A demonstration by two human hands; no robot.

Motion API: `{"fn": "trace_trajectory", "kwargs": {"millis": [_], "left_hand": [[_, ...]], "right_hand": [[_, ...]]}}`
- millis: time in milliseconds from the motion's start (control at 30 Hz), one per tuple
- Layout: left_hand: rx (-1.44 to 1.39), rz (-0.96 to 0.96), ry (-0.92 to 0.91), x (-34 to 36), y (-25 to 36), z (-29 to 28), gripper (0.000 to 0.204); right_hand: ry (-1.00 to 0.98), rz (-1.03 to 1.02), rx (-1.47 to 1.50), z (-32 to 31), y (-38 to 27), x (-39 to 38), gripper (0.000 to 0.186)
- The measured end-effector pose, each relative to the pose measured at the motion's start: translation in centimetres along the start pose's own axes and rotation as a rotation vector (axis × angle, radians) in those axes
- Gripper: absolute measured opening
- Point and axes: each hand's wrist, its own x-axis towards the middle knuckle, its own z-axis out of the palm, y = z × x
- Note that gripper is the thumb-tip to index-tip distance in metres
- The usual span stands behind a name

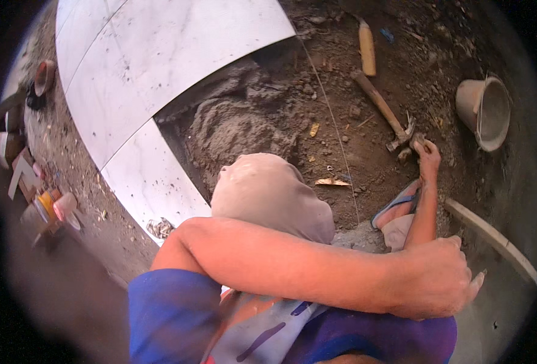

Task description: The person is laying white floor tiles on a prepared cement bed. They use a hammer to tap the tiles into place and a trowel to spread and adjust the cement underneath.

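My left arm reaches across my body to the right. My left hand (pixel 435 276) is curled in front of my right forearm, its fingers bent and one digit sticking out; whatever it may hold is hidden. Farther out, my right hand (pixel 427 159) reaches down to the dirt with its fingertips drawn together. They are beside the head of a claw hammer (pixel 380 106) with a wooden handle, lying on the soil. A small greyish lump (pixel 405 154) lies by the fingertips; I cannot make out what they pinch. My sandalled foot (pixel 402 206) is just below that hand.
White marbled tiles (pixel 159 48) cover the left, bordering a mound of grey sand or mortar (pixel 238 130). A taut string (pixel 329 103) crosses the soil. A wooden-handled tool (pixel 367 48), a bucket (pixel 493 115) and a curved-looking strip (pixel 493 239) lie right; assorted items (pixel 56 206) lie far left.
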Motion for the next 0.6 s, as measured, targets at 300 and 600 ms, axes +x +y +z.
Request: {"fn": "trace_trajectory", "kwargs": {"millis": [300, 600], "left_hand": [[0.034, 0.098, 0.352, 1.2, 0.5, -2.1, 0.047], [0.279, 0.074, 0.619, -0.7, 2.4, -4.4, 0.044]], "right_hand": [[-0.159, -0.745, 0.367, 11.9, -23.3, -10.8, 0.04], [-0.066, -1.051, 0.126, 25.4, -32.0, -13.6, 0.043]]}}
